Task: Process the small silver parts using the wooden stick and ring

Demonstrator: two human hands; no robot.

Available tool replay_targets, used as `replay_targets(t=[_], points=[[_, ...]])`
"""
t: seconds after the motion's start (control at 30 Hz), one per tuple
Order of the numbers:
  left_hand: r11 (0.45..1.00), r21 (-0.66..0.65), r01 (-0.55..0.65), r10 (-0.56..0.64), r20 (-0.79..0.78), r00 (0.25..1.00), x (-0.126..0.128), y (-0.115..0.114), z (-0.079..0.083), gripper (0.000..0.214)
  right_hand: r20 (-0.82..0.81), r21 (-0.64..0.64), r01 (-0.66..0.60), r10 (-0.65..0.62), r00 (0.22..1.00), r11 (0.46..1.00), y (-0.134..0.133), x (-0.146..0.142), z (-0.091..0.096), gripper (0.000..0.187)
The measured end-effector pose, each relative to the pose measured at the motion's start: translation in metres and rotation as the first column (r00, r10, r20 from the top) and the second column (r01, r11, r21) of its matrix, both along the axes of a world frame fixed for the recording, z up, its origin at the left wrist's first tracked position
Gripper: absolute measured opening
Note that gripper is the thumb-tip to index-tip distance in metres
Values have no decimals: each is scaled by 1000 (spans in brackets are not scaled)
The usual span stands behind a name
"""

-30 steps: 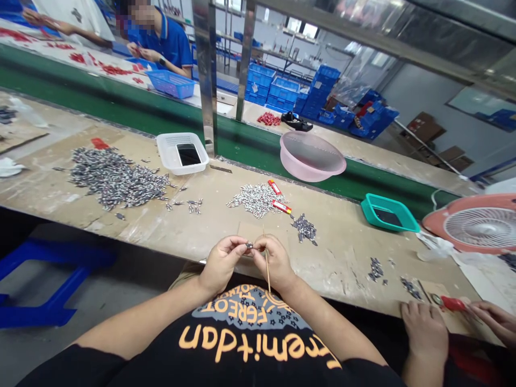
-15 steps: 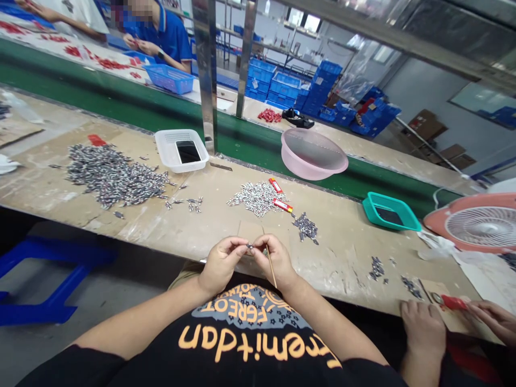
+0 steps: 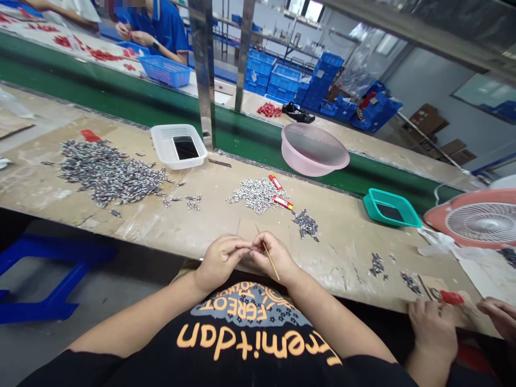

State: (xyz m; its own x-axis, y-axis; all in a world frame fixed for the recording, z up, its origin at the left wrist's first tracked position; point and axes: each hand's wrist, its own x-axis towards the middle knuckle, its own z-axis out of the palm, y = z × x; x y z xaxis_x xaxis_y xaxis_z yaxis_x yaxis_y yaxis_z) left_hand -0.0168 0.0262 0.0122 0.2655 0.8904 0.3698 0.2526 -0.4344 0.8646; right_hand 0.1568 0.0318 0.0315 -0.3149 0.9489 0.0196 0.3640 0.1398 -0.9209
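Metal parts [image 3: 256,196] lie on the workbench [image 3: 342,258], before a basin [image 3: 313,150].

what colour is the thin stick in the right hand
The thin wooden stick is pale tan, clearest in the head view.

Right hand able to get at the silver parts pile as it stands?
Likely yes. The right hand holds a thin wooden stick and meets the left hand at a small metal part. The pile of silver parts lies just ahead on the workbench, with nothing standing between.

Tiny metal part [image 3: 250,249] held just beside a slanted wooden stick [image 3: 269,260].
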Motion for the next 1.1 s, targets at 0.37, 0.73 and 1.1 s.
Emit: replay_targets(t=[0.37, 0.73, 1.1], points=[[942, -329, 67, -51, 58, 997, 1, 0, 2, 19, -11, -81, -55, 55, 998, 995, -1, 0, 0, 11], [820, -539, 193, 90, 453, 887, 15, -2, -4, 24, -155, -158, -85, 61, 986, 984, -2, -4, 0, 17], [825, -528, 200, 28, 392, 920, 12, -3, -1, 14, -214, -179, -36, -3, 977, 983, -3, -3, -6, 16]])
